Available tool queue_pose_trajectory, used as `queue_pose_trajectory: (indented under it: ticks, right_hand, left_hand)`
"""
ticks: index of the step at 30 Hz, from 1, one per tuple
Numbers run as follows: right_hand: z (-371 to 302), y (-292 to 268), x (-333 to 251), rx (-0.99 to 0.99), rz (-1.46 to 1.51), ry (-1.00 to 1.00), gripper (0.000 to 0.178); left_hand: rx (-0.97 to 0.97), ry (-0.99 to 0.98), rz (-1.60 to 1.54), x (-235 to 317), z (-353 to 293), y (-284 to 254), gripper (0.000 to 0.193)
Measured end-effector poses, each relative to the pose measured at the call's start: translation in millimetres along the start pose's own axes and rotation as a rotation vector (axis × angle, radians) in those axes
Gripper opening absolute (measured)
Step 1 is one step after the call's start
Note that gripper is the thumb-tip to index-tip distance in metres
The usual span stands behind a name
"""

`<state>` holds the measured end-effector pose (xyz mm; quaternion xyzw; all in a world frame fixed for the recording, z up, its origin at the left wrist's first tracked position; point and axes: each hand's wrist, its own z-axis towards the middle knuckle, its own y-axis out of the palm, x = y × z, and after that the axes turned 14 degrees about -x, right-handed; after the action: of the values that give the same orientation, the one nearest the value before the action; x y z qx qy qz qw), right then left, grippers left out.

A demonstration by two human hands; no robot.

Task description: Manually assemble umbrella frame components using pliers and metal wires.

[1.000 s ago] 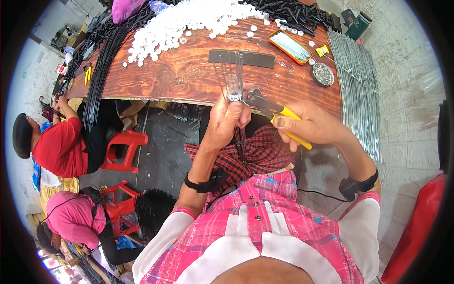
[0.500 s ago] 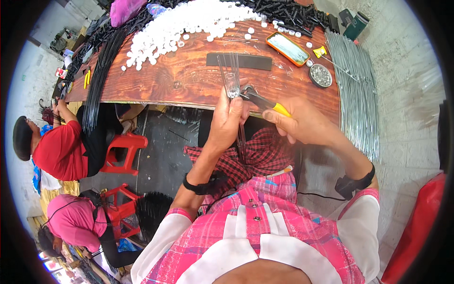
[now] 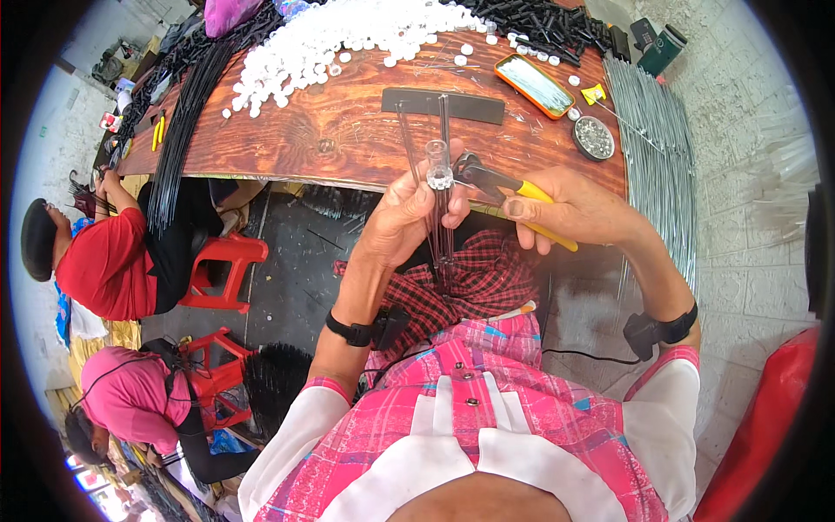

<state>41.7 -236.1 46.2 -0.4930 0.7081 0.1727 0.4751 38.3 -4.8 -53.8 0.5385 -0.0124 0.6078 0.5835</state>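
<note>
My left hand is closed round a bundle of thin metal ribs with a clear plastic umbrella runner at its middle. The ribs stand up past the fingers and also hang below them, over my lap. My right hand grips yellow-handled pincers, their two handles spread apart. The pincers' dark head is just right of the clear runner, close to my left fingertips. Whether the jaws touch a wire cannot be made out.
On the wooden table lie a dark flat bar, a heap of white caps, an orange-rimmed tin, a round tin and bundled metal rods. Two people sit at the left near red stools.
The pincers' handles have spread apart. My left hand has turned its palm more upward, and the ribs have shifted with the runner slightly right and lower.
</note>
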Motion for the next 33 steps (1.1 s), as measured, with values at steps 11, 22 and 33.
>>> queue_pose_trajectory:
  ticks: [11,22,33]
  right_hand:
    - [-2.5,-2.0,8.0,0.015,0.001,-0.036,0.039]
    - [-22.8,21.1,-3.5,0.063,0.11,0.015,0.04]
    - [-20.1,25.5,-5.0,0.183,-0.014,0.074,0.046]
  left_hand:
    - [0.098,0.126,0.008,-11.4,0.7,-2.0,0.056]
    - [0.391,0.126,0.378,-8.8,9.1,21.0,0.047]
    - [0.48,0.089,0.669,-29.5,13.0,27.5,0.027]
